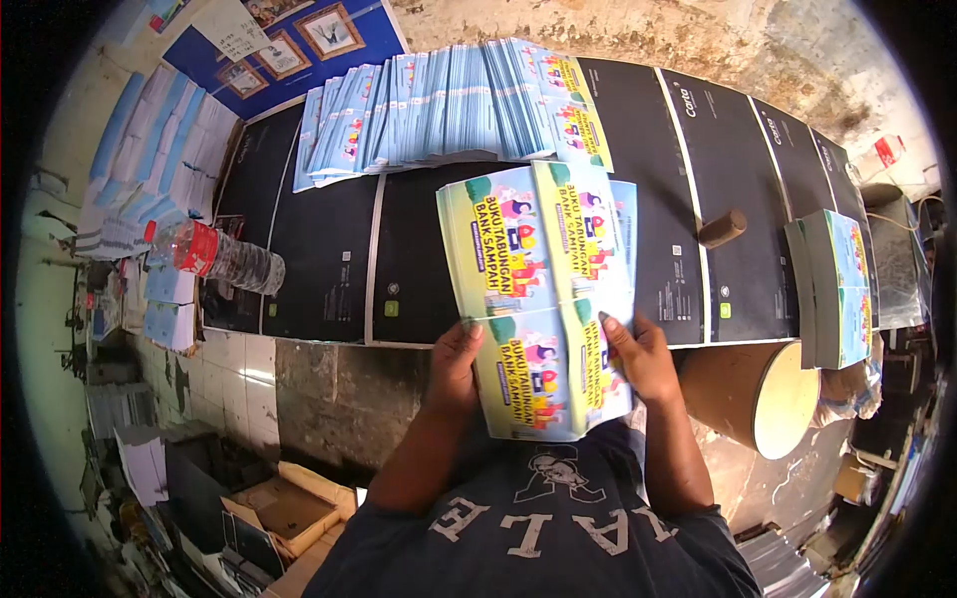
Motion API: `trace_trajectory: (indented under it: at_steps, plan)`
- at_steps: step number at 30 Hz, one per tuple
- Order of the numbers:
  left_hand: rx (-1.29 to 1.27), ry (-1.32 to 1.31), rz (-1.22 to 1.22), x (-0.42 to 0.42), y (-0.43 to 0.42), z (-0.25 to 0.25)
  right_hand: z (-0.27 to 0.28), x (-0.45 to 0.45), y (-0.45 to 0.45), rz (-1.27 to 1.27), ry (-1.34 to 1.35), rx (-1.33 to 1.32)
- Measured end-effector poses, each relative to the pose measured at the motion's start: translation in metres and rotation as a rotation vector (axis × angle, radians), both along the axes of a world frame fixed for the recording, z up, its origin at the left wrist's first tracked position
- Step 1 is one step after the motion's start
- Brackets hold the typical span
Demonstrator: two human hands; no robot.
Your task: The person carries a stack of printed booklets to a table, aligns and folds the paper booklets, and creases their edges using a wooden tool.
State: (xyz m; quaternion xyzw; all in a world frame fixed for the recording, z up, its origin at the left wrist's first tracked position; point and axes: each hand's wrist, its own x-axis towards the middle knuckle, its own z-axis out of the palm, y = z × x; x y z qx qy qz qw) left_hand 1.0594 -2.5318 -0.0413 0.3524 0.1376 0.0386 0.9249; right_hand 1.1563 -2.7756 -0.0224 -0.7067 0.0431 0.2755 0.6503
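Observation:
Between my two hands I hold several printed booklet sheets (538, 309), yellow and light blue, with the words "Buku Tabungan Bank Sampah" repeated on them. My left hand (459, 357) grips their left edge, thumb on top. At the right edge, my right hand (638, 357) pinches them with the thumb over the print. The sheets are slightly fanned, and their lower end is close to my shirt. Just beyond them, a long row of the same booklets (439, 110) leans overlapped along the back of the table. The undersides of my fingers are hidden.
A water bottle (214, 257) lies on the black-covered table (324, 239) at left, near tall paper stacks (159, 149). To the right are a wooden peg-like piece (723, 228) and a booklet stack (837, 289). Below the table edge stands a brown drum (748, 399); cardboard boxes (284, 508) sit lower left.

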Motion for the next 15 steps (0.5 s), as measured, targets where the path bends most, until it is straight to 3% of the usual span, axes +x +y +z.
trace_trajectory:
  at_steps: [2,3,4,7,8,10,12,13,15]
  plan:
    - [0.025,0.006,0.000,-0.002,0.008,0.010,-0.021,0.010,-0.019,-0.063,-0.383,-0.302]
    - [0.048,0.005,-0.004,-0.002,0.011,0.010,-0.030,0.015,-0.026,-0.083,-0.407,-0.499]
    - [0.071,0.004,-0.010,-0.001,0.013,0.008,-0.019,0.013,-0.020,-0.091,-0.410,-0.502]
    - [0.039,0.042,-0.082,0.003,-0.004,-0.006,0.002,-0.011,0.013,0.026,-0.201,-0.148]
    - [0.040,0.072,-0.131,0.005,-0.010,-0.012,-0.001,-0.017,0.019,0.093,-0.318,-0.125]
    - [0.042,0.065,-0.117,0.004,-0.012,-0.023,0.001,-0.016,0.026,0.146,-0.269,-0.149]
    - [0.018,0.047,-0.077,0.003,-0.011,-0.023,-0.004,-0.007,0.013,0.021,-0.007,0.058]
    - [0.084,0.061,-0.072,0.001,-0.005,-0.014,-0.015,0.001,0.002,-0.008,-0.016,0.143]
    - [0.002,0.048,-0.071,0.000,0.005,-0.005,-0.027,0.010,-0.016,-0.043,-0.175,0.002]
